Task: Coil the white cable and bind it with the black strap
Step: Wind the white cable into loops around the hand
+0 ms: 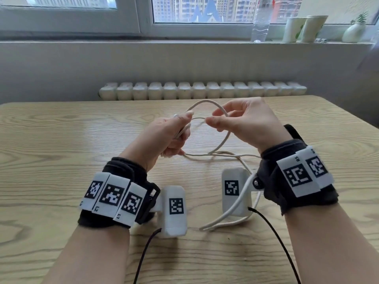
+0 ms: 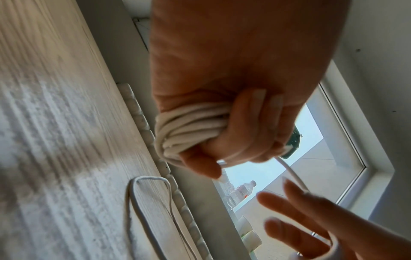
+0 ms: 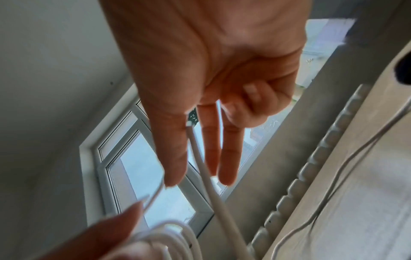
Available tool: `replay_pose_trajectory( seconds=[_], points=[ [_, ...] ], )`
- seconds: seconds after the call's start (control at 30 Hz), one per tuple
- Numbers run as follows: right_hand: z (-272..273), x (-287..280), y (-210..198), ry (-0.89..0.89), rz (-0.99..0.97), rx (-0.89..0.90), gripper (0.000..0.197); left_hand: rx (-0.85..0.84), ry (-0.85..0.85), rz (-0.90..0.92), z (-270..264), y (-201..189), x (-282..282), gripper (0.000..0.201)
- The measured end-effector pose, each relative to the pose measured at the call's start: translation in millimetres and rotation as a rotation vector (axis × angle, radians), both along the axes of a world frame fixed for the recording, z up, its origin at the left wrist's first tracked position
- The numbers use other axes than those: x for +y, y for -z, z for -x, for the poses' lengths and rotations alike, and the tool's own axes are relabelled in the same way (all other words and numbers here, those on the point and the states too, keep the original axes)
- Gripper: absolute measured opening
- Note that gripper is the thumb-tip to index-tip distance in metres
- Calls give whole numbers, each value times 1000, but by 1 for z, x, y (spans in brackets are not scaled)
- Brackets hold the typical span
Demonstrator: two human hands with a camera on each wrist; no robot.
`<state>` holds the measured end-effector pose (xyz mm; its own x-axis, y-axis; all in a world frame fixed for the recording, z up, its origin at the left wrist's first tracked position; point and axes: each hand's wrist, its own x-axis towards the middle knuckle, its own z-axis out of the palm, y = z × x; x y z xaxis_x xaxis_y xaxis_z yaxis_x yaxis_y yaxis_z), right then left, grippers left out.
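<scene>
My left hand point(image 1: 174, 138) grips a bundle of several turns of the white cable point(image 2: 189, 126) in its curled fingers above the table. From it one loop of cable point(image 1: 203, 101) arcs over to my right hand point(image 1: 242, 121). That hand's thumb, index and middle fingers are straight, and the cable point(image 3: 213, 190) runs between thumb and index finger; its ring and little fingers are curled. The rest of the cable point(image 1: 225, 221) lies slack on the table towards me. A dark shape point(image 1: 292, 131) lies beyond my right wrist; I cannot tell whether it is the black strap.
Both hands are over the wooden table point(image 1: 82, 140), which has a white radiator point(image 1: 201, 91) behind its far edge. On the windowsill stand a clear bottle point(image 1: 260, 23), two paper cups point(image 1: 303, 27) and a small vase point(image 1: 353, 31). Black leads trail from the wrist cameras.
</scene>
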<state>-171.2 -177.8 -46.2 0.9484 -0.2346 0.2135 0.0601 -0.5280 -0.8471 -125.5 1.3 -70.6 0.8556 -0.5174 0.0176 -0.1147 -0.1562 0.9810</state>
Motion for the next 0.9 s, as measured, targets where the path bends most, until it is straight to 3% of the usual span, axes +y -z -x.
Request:
replay_pose_trajectory(
  seconds=[0.07,0.17,0.27,0.33,0.47,0.6,0.73,0.8,0.9],
  points=[
    [2,0,-3,-70,-48,46,28,27,-40,9,-3,2,1,48],
    [2,1,-5,-145,-277,88,25,49,-39,40,-5,2,2,50],
    [-3,-2,-4,-137,-598,67,23,41,-26,51,-3,0,2,49],
    [-10,-3,-1,-94,-644,37,20,34,-22,54,-2,-2,2,47],
    [-28,4,6,-60,-385,123,19,0,-6,11,0,-3,4,42],
    [-52,10,4,17,-49,199,20,-84,142,-78,7,-7,2,39],
    [-69,10,3,93,-29,202,23,-105,261,-184,14,-11,-10,49],
    [-70,10,4,114,-47,205,25,-105,296,-213,17,-11,-12,40],
    [-67,10,5,116,-38,199,23,-111,184,-242,18,-11,-15,18]
  ],
)
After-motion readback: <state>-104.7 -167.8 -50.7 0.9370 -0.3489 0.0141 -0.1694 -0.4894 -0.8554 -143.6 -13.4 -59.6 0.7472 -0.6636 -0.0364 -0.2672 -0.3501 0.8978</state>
